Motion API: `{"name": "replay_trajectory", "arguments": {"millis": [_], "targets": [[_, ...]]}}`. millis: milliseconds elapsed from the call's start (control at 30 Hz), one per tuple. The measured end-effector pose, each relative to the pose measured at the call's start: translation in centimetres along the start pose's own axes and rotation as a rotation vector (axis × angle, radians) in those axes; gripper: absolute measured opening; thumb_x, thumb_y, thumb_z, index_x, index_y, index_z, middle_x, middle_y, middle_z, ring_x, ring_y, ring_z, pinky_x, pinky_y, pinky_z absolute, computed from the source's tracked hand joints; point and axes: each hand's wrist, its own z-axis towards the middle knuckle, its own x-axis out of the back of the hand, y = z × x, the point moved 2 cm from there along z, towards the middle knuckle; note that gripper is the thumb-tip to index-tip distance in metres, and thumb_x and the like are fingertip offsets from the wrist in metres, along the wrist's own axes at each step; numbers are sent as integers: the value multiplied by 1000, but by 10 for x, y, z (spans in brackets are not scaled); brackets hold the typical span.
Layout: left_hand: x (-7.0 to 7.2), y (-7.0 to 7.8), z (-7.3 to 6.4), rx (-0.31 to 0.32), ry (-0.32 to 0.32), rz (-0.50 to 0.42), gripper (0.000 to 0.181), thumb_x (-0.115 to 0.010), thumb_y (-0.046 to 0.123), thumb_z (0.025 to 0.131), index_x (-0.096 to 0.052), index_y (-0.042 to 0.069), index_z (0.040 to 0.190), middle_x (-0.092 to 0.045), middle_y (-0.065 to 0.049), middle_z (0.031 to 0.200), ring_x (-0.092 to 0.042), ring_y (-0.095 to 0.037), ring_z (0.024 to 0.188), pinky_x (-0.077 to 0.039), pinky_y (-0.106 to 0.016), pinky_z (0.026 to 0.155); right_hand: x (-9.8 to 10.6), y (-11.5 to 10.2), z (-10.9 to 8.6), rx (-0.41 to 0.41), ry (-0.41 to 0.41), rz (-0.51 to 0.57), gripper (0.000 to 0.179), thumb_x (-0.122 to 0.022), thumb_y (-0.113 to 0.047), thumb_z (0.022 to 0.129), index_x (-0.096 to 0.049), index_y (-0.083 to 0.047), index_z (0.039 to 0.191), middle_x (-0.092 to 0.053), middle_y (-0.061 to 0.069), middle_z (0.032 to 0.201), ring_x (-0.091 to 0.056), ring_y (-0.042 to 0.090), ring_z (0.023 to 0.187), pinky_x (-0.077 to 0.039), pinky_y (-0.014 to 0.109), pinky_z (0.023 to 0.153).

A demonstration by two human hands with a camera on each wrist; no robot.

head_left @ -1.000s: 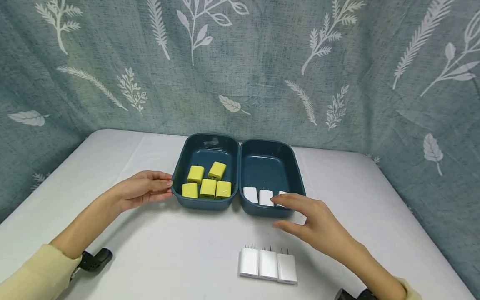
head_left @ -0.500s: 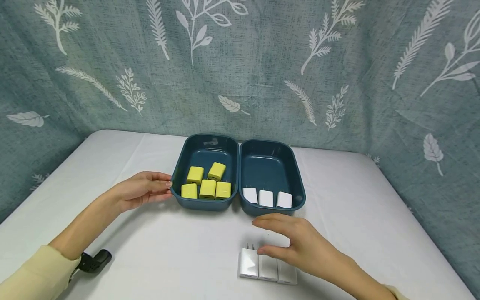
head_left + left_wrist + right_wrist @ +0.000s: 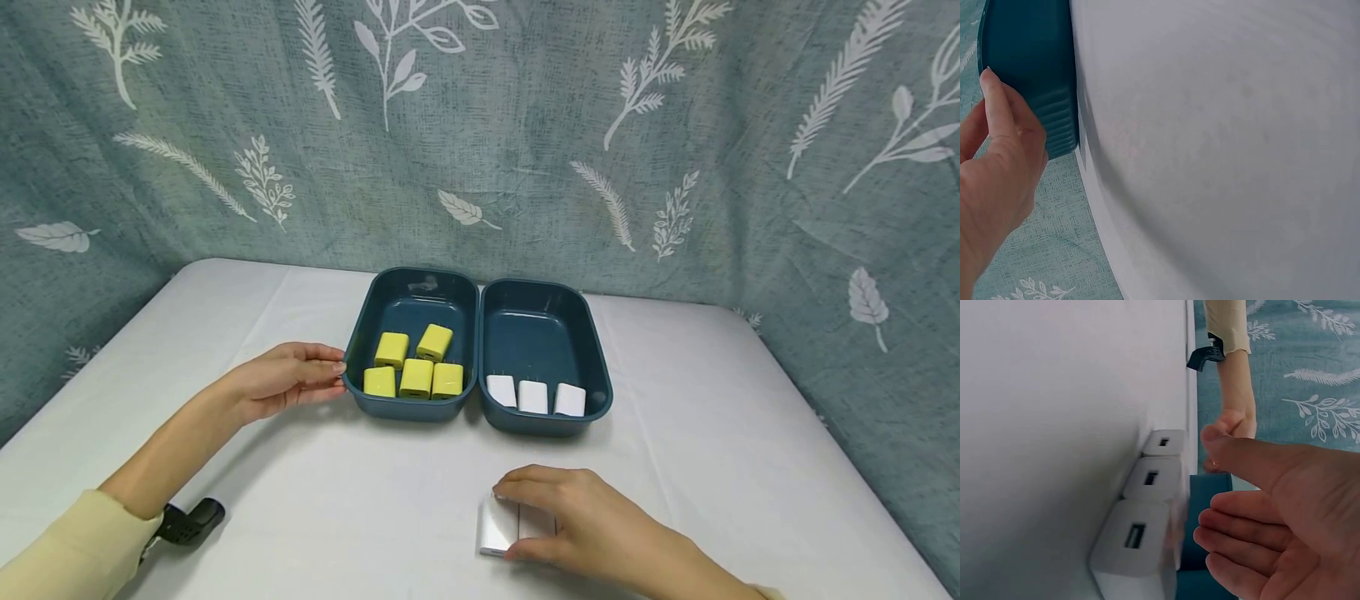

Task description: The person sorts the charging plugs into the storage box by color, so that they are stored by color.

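Note:
My left hand [image 3: 285, 379] touches the outer left wall of the left dark-blue bin [image 3: 365, 321], thumb near the rim. Inside that bin lie several yellow charger plugs [image 3: 416, 378]. The right dark-blue bin [image 3: 603, 379] stands beside it with three white charger plugs [image 3: 532, 397] along its near side. On the table, three more white charger plugs [image 3: 1132, 537] form a row. My right hand [image 3: 585, 525] hovers over this row, thumb and fingers apart, and covers the right-hand plug in the head view. The right wrist view shows nothing held between its fingers.
A white cloth covers the table [image 3: 337, 500]. Behind it hangs a green-grey curtain [image 3: 525, 167] with white leaf prints. A black wrist device [image 3: 191, 521] is strapped to my left wrist.
My right hand has moved from above the right bin's near edge down toward me, to the row of white charger plugs. The left hand and the bins have stayed put.

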Motion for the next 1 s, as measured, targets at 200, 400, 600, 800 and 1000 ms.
{"name": "replay_trajectory", "arguments": {"millis": [200, 400, 600, 800, 1000], "targets": [[1, 0, 0, 0, -4, 0, 42, -53, 1, 101, -33, -15, 134, -63, -10, 101, -68, -16, 92, -57, -29, 89, -6, 0, 0, -84, -78, -24, 51, -78, -43, 85, -69, -9, 122, -65, -7, 120, -61, 7, 109, -55, 31, 93], [1, -1, 0, 0, -7, -2, 44, -54, 2, 101, -32, -15, 136, -62, -11, 102, -68, -16, 93, -56, -29, 90, -9, 0, -1, -132, -88, -64, 48, -78, -42, 85, -70, -11, 120, -65, -7, 118, -61, 7, 107, -56, 32, 92], [1, -1, 1, 0, -6, -7, 44, -53, 2, 101, -31, -15, 136, -62, -11, 102, -68, -17, 93, -56, -29, 90, -11, 0, -1, -129, -56, -100, 45, -81, -39, 83, -71, -10, 117, -66, -7, 114, -62, 5, 102, -57, 31, 89], [0, 0, 0, 2, 3, -2, 44, -53, 1, 101, -32, -15, 136, -62, -11, 102, -68, -17, 94, -57, -29, 89, -11, -2, -1, -172, -66, -104, 44, -82, -37, 82, -71, -11, 116, -67, -7, 113, -62, 5, 100, -57, 33, 88], [0, 1, 0, 7, 3, -6, 42, -54, 1, 101, -34, -14, 134, -63, -11, 101, -68, -17, 93, -57, -29, 90, -13, -3, -1, -180, -36, -100, 43, -84, -34, 80, -71, -11, 115, -67, -8, 110, -62, 4, 98, -57, 33, 87]]}}
